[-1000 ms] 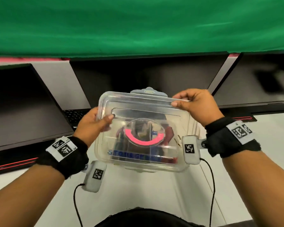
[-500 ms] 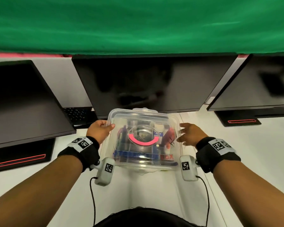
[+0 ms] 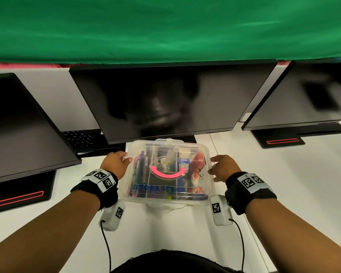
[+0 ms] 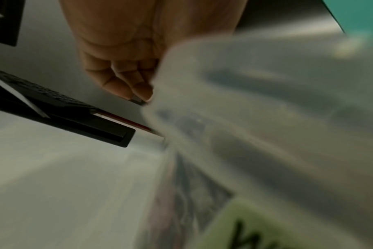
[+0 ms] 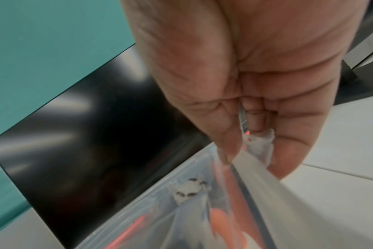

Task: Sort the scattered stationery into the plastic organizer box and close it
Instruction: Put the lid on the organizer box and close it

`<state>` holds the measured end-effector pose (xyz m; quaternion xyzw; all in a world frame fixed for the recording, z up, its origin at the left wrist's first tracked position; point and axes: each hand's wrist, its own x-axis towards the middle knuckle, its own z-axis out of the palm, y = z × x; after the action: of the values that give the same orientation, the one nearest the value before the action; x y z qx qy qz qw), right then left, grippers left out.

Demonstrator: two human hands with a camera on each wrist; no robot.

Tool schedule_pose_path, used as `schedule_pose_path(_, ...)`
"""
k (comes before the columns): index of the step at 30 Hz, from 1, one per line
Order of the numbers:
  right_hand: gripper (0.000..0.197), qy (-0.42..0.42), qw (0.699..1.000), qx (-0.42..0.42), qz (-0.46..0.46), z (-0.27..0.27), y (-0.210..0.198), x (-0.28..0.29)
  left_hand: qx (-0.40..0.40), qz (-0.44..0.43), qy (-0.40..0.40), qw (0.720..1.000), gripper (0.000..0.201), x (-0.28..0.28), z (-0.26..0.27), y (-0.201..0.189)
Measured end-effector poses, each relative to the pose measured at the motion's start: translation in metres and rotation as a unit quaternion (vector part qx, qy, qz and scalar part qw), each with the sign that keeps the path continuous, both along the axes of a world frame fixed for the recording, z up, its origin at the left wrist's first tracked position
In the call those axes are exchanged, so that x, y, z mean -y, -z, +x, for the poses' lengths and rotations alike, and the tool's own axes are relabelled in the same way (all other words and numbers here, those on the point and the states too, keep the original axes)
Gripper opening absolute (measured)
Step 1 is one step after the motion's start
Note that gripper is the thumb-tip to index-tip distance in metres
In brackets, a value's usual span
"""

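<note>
head view: the plastic organizer box [image 3: 168,172] sits on the white table [image 3: 165,229] at the centre of the frame, its clear lid down and its far edge under the middle monitor [image 3: 171,99] at 12 o'clock. through the lid show pens [image 3: 141,166] in the 9 o'clock compartment, a pink half ring [image 3: 167,174] over a round centre well, and an orange and white item [image 3: 196,164] toward 3 o'clock. blue and red lettering runs along the 6 o'clock edge.

the left hand [image 3: 115,164] is at the box's 9 o'clock side, fingers curled with the tips against the lid rim. left wrist view shows those curled fingers [image 4: 128,80] beside the blurred clear wall [image 4: 245,118], touching near the tips.

the right hand [image 3: 222,167] is at the 3 o'clock side, fingers bent onto the rim. right wrist view shows thumb and fingers [image 5: 283,151] pinching the box's edge and a small clear side tab [image 5: 260,144].

2 more dark monitors stand at 10 o'clock [image 3: 18,125] and 2 o'clock [image 3: 313,95], with a keyboard [image 3: 79,137] behind the left hand. a green cloth [image 3: 165,26] fills the top.
</note>
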<state>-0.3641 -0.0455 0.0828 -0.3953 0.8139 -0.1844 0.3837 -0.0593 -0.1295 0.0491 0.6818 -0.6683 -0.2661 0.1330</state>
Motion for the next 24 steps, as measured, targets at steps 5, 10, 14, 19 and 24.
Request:
schedule_pose_path(5,0.052,0.008,1.000,0.001,0.003,-0.002,0.005,-0.002,-0.002,-0.004,-0.009,1.000,0.038,-0.005,0.000,0.003)
schedule_pose_path(10,0.059,-0.022,0.996,-0.088,-0.010,0.000,0.004,-0.002,-0.040,-0.007,-0.038,0.998,0.037,-0.003,-0.004,0.000)
schedule_pose_path(14,0.052,-0.023,0.984,-0.174,-0.018,0.006,0.003,-0.005,-0.006,0.023,-0.037,0.999,0.038,0.002,-0.008,-0.008)
schedule_pose_path(19,0.030,-0.062,0.975,-0.211,0.007,0.010,0.009,-0.004,0.060,0.034,-0.021,0.997,0.039,-0.004,-0.007,-0.011)
schedule_pose_path(24,0.028,-0.075,0.981,-0.178,0.037,0.006,0.007,0.004,0.041,0.047,-0.033,0.997,0.038,-0.024,0.007,-0.006)
